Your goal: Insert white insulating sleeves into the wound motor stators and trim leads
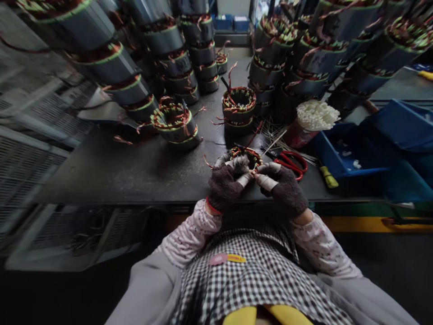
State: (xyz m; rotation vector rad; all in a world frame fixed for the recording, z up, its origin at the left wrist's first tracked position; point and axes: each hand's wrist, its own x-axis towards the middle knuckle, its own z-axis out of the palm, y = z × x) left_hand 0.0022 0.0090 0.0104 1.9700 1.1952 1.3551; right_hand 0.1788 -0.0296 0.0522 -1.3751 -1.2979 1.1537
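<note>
At centre frame, the left hand (226, 183) grips the coil (256, 156), seemingly to steady it, while the right hand (284, 187) pinches its near edge; scissors (293, 163) lie just rightward, probably for reach.

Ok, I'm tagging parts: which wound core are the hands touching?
The wound core between the left hand and right hand, nearest the table's front edge; the other cores stand farther back, touched by neither hand.
</note>
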